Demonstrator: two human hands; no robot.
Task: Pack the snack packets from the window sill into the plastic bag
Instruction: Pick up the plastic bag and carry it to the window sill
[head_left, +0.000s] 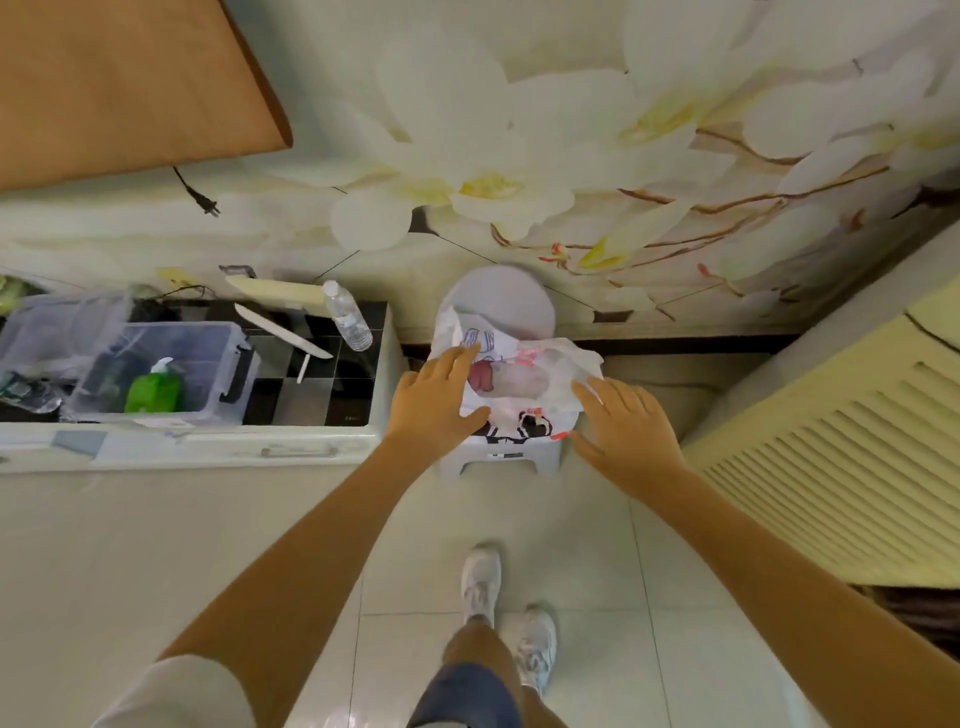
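1. I saw the crumpled white printed plastic bag lying on the small white plastic stool.
2. My left hand lay on its left edge, fingers spread straight.
3. My right hand sat at its right edge, fingers spread, pinching nothing.

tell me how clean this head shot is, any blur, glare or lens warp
Head view: strong wide-angle warp, the window sill edge and floor tile lines bow. Light is soft and even, with only faint shadows. A small glare patch sits on the glossy floor at the bottom edge. The left hand, right hand and plastic bag look slightly soft; the bag's print is not readable.
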